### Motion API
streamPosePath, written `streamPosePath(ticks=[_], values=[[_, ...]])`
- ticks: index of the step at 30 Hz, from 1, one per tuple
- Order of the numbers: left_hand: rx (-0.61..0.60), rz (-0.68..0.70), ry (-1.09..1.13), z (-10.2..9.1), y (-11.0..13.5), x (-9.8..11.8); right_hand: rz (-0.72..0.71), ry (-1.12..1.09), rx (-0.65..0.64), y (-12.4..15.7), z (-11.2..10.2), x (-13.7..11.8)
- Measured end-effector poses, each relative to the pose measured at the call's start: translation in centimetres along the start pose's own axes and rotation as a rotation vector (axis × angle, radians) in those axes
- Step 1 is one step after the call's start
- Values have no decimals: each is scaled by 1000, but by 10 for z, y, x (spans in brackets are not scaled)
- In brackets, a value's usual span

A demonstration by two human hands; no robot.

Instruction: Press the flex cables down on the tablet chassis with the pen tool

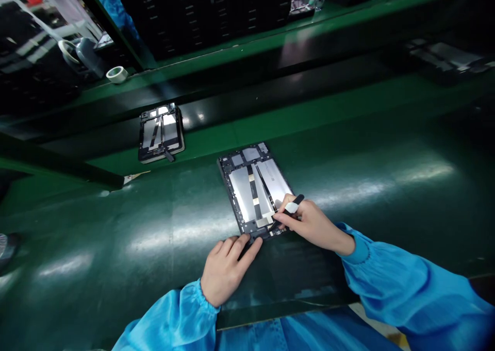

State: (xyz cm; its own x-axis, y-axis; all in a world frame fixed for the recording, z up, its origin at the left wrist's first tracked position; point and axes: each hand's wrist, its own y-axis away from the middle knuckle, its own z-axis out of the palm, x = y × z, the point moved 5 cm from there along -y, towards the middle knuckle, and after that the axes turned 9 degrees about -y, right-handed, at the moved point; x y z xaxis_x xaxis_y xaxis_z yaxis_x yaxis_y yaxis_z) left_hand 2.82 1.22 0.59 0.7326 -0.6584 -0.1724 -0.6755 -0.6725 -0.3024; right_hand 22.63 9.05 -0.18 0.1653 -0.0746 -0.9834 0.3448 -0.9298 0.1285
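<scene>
An opened tablet, with silver battery cells and dark ribbon cables showing, lies slightly turned on the green bench. My left hand has its fingertips and thumb at the tablet's near edge, holding it there. My right hand pinches black tweezers with a white band around them, over the near right corner of the tablet. Their tips point down toward the parts by that edge and are partly hidden by my fingers.
Farther left, a second opened tablet sits atop a stack near a dark channel. A tape roll rests on the ledge behind. A dark green post juts in from the left. More devices appear blurred at the far right.
</scene>
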Motion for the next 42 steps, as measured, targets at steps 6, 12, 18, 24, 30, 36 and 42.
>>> streamPosePath(ticks=[6,12,18,24,30,36,42], values=[[-31,3,-25,0,-3,1,5,41,6,-1,-1,0],[-36,-24,21,-1,-2,-1,5,36,9,-1,0,-3],[-83,-74,20,2,-14,4,-11,73,11,-1,0,-3],[-74,-48,110,3,-10,-1,-27,-19,40,-1,-3,-3],[-32,-66,181,-5,-4,-13,-31,-218,159,-2,-8,-1],[27,-33,148,-12,-31,-3,-193,-354,626,0,-35,8],[-195,-159,-39,43,-93,-51,-240,-314,727,-7,-45,15]])
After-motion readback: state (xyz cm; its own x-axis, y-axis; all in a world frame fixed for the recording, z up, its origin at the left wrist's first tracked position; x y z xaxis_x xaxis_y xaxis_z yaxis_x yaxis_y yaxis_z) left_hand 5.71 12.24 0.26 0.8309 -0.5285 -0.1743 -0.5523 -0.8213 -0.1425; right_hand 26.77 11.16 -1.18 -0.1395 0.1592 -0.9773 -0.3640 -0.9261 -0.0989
